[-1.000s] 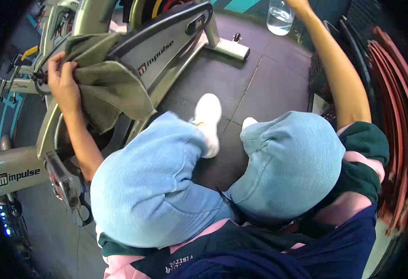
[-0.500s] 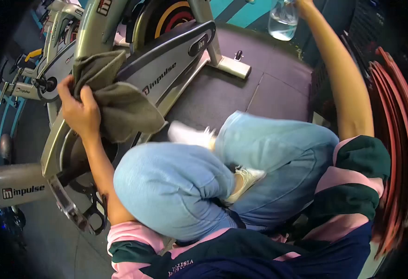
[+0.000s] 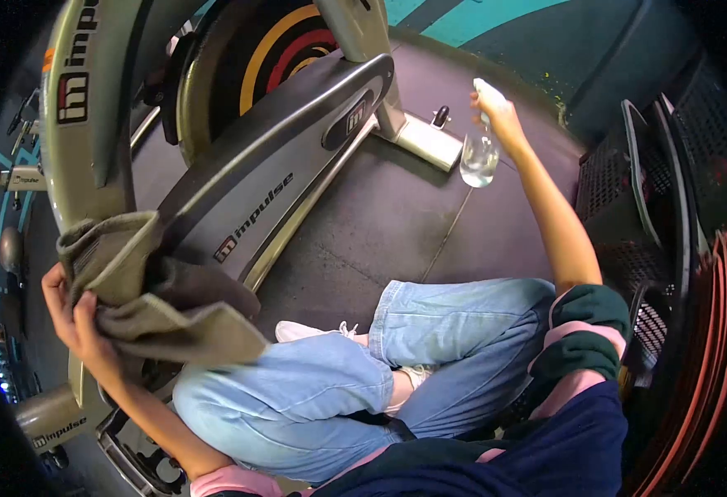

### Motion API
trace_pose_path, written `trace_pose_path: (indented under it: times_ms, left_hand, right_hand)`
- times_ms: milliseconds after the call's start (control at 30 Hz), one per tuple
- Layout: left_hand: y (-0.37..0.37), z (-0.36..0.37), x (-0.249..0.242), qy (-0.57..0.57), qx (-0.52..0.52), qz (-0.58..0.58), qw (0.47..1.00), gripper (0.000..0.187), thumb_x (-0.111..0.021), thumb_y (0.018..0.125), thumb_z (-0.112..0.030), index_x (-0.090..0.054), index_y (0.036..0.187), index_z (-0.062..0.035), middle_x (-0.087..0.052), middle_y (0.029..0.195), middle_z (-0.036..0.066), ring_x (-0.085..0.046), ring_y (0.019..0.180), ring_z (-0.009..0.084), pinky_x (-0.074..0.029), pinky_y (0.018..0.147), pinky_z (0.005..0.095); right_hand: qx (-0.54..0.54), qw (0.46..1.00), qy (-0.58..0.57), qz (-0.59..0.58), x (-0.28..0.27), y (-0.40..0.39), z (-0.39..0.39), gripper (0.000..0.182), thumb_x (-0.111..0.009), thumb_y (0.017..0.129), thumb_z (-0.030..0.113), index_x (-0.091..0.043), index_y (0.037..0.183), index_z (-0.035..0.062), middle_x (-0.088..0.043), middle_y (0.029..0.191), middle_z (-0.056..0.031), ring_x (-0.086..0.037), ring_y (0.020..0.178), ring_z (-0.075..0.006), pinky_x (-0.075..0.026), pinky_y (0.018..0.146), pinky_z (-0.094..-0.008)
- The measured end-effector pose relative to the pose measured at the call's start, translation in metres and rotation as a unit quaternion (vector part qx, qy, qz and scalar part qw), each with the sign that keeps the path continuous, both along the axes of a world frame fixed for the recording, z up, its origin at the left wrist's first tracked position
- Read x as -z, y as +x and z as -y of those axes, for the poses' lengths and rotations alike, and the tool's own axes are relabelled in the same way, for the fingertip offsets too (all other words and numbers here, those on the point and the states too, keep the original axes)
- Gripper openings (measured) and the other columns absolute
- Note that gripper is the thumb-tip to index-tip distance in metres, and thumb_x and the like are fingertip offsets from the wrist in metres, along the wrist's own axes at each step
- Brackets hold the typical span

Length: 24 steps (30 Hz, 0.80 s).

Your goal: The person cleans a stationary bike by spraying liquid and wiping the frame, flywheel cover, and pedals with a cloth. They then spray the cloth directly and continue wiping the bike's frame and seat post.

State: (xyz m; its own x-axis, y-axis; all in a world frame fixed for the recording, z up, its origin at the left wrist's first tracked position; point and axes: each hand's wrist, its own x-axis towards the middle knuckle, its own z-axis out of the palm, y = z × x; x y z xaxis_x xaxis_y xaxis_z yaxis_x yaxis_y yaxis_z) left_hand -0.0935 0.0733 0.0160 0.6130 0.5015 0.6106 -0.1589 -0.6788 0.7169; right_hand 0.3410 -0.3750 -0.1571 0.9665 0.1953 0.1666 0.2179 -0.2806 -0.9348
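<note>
Left hand: closed on olive cloth (rumpled), near exercise bike. Right hand: closed round spray bottle, near bike's foot bar.

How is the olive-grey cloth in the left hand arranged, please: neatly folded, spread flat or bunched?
Bunched: the left hand grips the olive-grey cloth, whose creased layers overlap, with one corner loose.

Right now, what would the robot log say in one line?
left hand: holds brownish cloth | right hand: holds clear bottle | exercise bike: beside cloth
</note>
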Motion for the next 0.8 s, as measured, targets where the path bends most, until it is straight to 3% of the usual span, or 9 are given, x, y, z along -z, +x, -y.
trace_pose_path:
  times_ms: [33, 100, 367, 400, 467, 600, 667, 733, 800]
  left_hand:
    - [0.001, 0.002, -0.006, -0.036, 0.003, -0.009, 0.999, 0.038, -0.05, 0.079, -0.011, -0.05, 0.113, 0.0057, -0.054, 0.108, 0.011, -0.05, 0.101, 0.0179, -0.034, 0.096, 0.027]
    - [0.002, -0.001, -0.006, 0.019, -0.016, -0.018, 1.0, 0.04, -0.05, 0.079, -0.014, -0.049, 0.114, 0.0064, -0.053, 0.109, 0.013, -0.05, 0.101, 0.0189, -0.034, 0.096, 0.0279]
    - [0.01, 0.012, 0.006, -0.009, -0.054, 0.033, 0.998, 0.039, -0.05, 0.083, -0.012, -0.049, 0.118, 0.0032, -0.055, 0.115, 0.012, -0.052, 0.104, 0.0207, -0.037, 0.096, 0.0296]
    - [0.01, 0.017, 0.007, -0.021, -0.071, 0.04, 0.996, 0.038, -0.05, 0.083, -0.012, -0.05, 0.118, 0.0035, -0.055, 0.115, 0.013, -0.052, 0.104, 0.0212, -0.036, 0.096, 0.0301]
    - [0.011, 0.017, 0.007, -0.021, -0.07, 0.033, 0.997, 0.037, -0.05, 0.083, -0.011, -0.05, 0.117, 0.0038, -0.055, 0.116, 0.013, -0.052, 0.105, 0.0219, -0.037, 0.096, 0.0308]
    - [0.007, 0.018, 0.005, 0.019, -0.061, 0.026, 0.998, 0.036, -0.048, 0.083, -0.009, -0.051, 0.117, 0.0043, -0.054, 0.118, 0.013, -0.052, 0.106, 0.0227, -0.037, 0.096, 0.032]
    - [0.003, 0.022, 0.012, 0.023, -0.087, 0.044, 0.995, 0.039, -0.05, 0.082, -0.011, -0.05, 0.118, 0.0044, -0.053, 0.119, 0.014, -0.052, 0.109, 0.0244, -0.037, 0.098, 0.0343]
    - [0.004, 0.043, 0.018, -0.062, -0.124, 0.202, 0.97, 0.044, -0.052, 0.08, -0.014, -0.049, 0.119, 0.0044, -0.052, 0.12, 0.017, -0.051, 0.11, 0.0272, -0.038, 0.098, 0.0387]
    - [0.017, 0.083, 0.026, -0.045, -0.144, 0.248, 0.957, 0.053, -0.054, 0.074, -0.022, -0.046, 0.119, 0.0049, -0.052, 0.115, 0.022, -0.053, 0.106, 0.0315, -0.043, 0.094, 0.0429]
  right_hand:
    - [0.0, 1.0, -0.016, 0.012, 0.02, 0.004, 0.0, 0.048, -0.057, 0.087, 0.035, -0.056, 0.126, 0.0074, -0.063, 0.099, -0.0034, -0.06, 0.073, -0.0136, -0.048, 0.065, -0.0281]
    - [0.013, 1.0, -0.023, 0.0, 0.039, -0.008, 0.001, 0.048, -0.057, 0.087, 0.034, -0.056, 0.126, 0.0066, -0.063, 0.093, -0.0032, -0.06, 0.071, -0.0132, -0.048, 0.065, -0.0282]
    - [0.081, 0.981, -0.055, -0.167, 0.075, -0.056, -0.008, 0.055, -0.054, 0.089, 0.057, -0.064, 0.111, 0.0077, -0.063, 0.084, -0.0045, -0.061, 0.072, -0.0137, -0.051, 0.058, -0.0289]
    - [0.131, 0.981, -0.05, -0.135, 0.083, -0.06, -0.015, 0.06, -0.057, 0.082, 0.064, -0.069, 0.092, 0.0056, -0.066, 0.07, -0.007, -0.062, 0.056, -0.0149, -0.051, 0.054, -0.0301]
    - [0.149, 0.972, -0.075, -0.166, 0.079, -0.073, -0.023, 0.06, -0.058, 0.082, 0.064, -0.069, 0.092, 0.0059, -0.067, 0.073, -0.0081, -0.063, 0.057, -0.0153, -0.051, 0.055, -0.0301]
    - [0.168, 0.973, 0.021, -0.158, 0.093, -0.086, -0.041, 0.048, -0.058, 0.087, 0.05, -0.067, 0.098, 0.0042, -0.065, 0.074, -0.0071, -0.062, 0.056, -0.0157, -0.051, 0.052, -0.0298]
    - [0.164, 0.967, 0.045, -0.192, 0.093, -0.091, -0.044, 0.053, -0.059, 0.087, 0.054, -0.066, 0.1, 0.0034, -0.065, 0.078, -0.0059, -0.063, 0.065, -0.0141, -0.053, 0.054, -0.0287]
    - [0.172, 0.964, 0.048, -0.198, 0.093, -0.092, -0.048, 0.052, -0.06, 0.087, 0.05, -0.064, 0.109, 0.0025, -0.065, 0.079, -0.0061, -0.064, 0.065, -0.0142, -0.053, 0.055, -0.0291]
    - [0.174, 0.964, 0.037, -0.2, 0.096, -0.091, -0.048, 0.051, -0.06, 0.088, 0.048, -0.063, 0.113, 0.0032, -0.065, 0.078, -0.0057, -0.064, 0.065, -0.014, -0.053, 0.055, -0.029]
